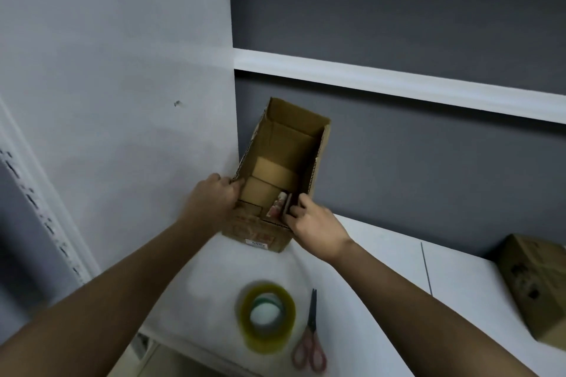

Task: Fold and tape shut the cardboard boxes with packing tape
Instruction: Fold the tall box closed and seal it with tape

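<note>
Open brown cardboard box (284,162) sits at the far left corner of the white table (382,285). Left hand (211,196) grips its near-left edge, right hand (312,223) pinches the near-right flap. Looks light but stiff, so I'd hold it by the flap edges. Yellowish tape roll (266,317) waits nearer.

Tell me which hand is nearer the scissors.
Right. The right hand holds the open box's near right corner, above the scissors; the left hand grips the opposite corner.

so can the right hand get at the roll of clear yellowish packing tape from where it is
Probably yes. The right hand pinches a flap of the open cardboard box, but the roll of clear yellowish packing tape lies uncovered on the white table nearer the person.
</note>
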The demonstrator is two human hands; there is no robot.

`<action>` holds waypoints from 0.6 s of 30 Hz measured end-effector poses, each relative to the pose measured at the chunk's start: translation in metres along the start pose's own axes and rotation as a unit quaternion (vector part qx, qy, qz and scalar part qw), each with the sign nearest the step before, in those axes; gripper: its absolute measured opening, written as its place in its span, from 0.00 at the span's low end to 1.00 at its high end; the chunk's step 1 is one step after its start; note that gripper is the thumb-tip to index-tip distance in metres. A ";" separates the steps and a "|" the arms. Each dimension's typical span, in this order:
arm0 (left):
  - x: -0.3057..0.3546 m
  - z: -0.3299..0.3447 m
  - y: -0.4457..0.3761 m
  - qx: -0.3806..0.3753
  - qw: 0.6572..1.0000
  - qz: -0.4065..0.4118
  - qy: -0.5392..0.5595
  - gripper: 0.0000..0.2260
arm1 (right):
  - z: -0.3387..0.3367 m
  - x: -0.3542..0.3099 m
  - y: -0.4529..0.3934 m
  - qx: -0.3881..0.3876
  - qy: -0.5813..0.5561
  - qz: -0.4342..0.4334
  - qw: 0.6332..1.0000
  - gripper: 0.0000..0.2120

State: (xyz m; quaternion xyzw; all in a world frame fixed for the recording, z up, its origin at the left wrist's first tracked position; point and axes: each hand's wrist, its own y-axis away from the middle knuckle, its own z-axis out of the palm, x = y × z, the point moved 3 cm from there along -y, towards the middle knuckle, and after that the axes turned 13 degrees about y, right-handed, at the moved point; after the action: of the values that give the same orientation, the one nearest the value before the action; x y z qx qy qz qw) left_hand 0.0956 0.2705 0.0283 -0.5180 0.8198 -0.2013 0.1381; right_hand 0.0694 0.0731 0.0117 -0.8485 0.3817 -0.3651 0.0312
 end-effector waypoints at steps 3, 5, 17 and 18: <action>0.033 -0.008 0.008 0.049 0.998 0.010 0.029 0.26 | -0.016 0.011 0.035 0.052 0.022 0.015 0.998 0.10; 0.058 -0.010 0.013 0.058 0.997 0.012 0.049 0.29 | -0.020 0.020 0.061 0.064 0.031 0.030 0.997 0.09; 0.219 -0.002 0.028 0.100 0.980 0.103 0.141 0.18 | -0.048 0.077 0.256 -0.013 0.028 0.070 0.997 0.14; 0.230 -0.001 0.029 0.093 0.978 0.104 0.153 0.17 | -0.050 0.080 0.268 -0.021 0.032 0.070 0.997 0.13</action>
State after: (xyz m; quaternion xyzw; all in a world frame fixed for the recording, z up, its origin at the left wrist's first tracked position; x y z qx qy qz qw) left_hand -0.0256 0.0737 0.0113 -0.3777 0.8583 -0.3382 0.0788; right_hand -0.0949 -0.1587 0.0075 -0.8081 0.4489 -0.3806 0.0265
